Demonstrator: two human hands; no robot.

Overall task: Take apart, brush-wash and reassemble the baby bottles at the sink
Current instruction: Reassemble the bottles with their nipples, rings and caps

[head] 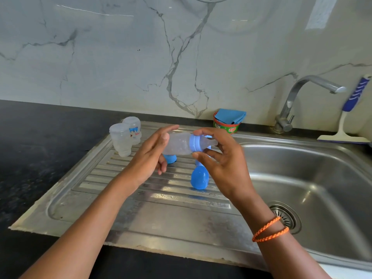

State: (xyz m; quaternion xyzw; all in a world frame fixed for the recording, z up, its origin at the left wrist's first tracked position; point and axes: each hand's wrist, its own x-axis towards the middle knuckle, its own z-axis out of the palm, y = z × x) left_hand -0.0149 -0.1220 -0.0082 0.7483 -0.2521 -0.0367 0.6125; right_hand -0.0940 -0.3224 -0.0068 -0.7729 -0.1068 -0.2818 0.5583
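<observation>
The sink (302,178) and ribbed drainboard (141,198) are brushed, dully shining steel. The bottle (177,146) is frosted translucent plastic with a glossy blue plastic collar (194,143). The counter (40,148) is dark speckled stone; the wall (120,57) is polished veined marble.

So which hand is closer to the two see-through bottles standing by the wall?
Left. The left hand is just right of the two clear bottles, holding the bottle's base. The right hand is farther right, toward the sink basin, gripping the blue collar.
</observation>
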